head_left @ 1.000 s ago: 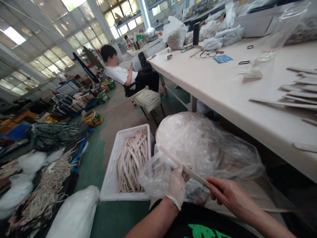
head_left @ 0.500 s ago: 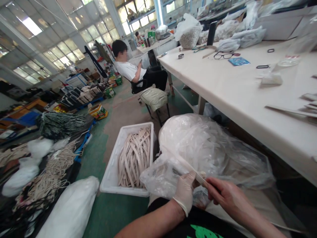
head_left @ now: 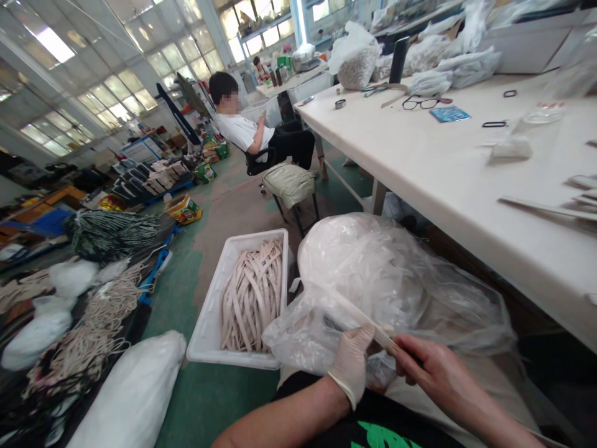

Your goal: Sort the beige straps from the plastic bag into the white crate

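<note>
A flat pale strap (head_left: 347,303) runs slantwise across the front of a large clear plastic bag (head_left: 359,255). My left hand (head_left: 352,361), in a whitish glove, is closed around the strap. Farther down, my bare right hand (head_left: 422,361) pinches the strap's near end between thumb and fingers. More pale material shows blurrily through the bag's plastic. Left of the bag, a white plastic bin (head_left: 205,339) holds a heap of similar beige straps (head_left: 252,298).
A long white table (head_left: 420,162) on the right carries eyeglasses (head_left: 420,103), buckles and bagged parts. Beyond the bin stands a stool with a folded bag (head_left: 290,183), near a seated person (head_left: 249,127). A stuffed white sack (head_left: 133,386) lies at left beside heaped cords (head_left: 105,311).
Both hands have shifted very slightly to the right along with the strap. Their grip looks the same, and the view has tilted a little.
</note>
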### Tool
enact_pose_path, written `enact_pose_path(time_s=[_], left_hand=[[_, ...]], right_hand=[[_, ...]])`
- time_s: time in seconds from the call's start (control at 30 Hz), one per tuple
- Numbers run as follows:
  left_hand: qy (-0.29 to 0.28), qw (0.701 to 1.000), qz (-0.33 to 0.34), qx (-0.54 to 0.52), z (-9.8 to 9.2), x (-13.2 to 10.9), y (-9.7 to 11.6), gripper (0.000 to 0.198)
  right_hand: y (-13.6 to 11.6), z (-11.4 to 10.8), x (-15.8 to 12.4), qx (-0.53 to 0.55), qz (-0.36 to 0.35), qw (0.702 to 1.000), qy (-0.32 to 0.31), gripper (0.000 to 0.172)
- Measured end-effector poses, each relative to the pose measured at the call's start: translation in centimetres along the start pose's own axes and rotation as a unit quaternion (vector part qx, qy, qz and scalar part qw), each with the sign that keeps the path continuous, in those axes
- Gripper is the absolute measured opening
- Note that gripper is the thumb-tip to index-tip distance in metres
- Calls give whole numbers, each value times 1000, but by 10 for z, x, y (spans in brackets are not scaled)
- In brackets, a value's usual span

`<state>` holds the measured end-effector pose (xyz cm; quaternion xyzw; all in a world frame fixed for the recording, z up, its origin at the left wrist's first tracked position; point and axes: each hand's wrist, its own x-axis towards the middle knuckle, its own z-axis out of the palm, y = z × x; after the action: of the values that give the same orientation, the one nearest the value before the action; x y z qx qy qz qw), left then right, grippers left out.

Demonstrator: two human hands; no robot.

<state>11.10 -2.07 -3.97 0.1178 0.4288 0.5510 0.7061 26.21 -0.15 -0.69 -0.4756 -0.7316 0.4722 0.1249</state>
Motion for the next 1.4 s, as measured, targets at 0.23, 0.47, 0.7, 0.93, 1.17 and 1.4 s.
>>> enact_pose_path(time_s=[0.23, 0.47, 0.7, 0.93, 1.17, 1.4], left_hand=[[83, 994, 43, -48, -7, 7, 16, 42], [0, 1000, 13, 14, 0, -1, 7, 48], [88, 993, 71, -42, -13, 12, 33, 38], [20, 999, 19, 20, -6, 4, 7, 44], [16, 998, 40, 34, -8, 5, 16, 40], [-10, 990, -79, -118, -10, 3, 18, 57]], right_hand=[[2, -10, -6, 10, 21, 1000, -21, 42], [-12, -5, 5, 9, 4, 1000, -7, 44], [4, -9, -5, 21, 19, 999, -37, 43], [-5, -3, -1, 10, 3, 1000, -19, 46], [2, -3, -4, 38, -8, 999, -15, 44], [8, 0, -10, 47, -7, 999, -7, 44]])
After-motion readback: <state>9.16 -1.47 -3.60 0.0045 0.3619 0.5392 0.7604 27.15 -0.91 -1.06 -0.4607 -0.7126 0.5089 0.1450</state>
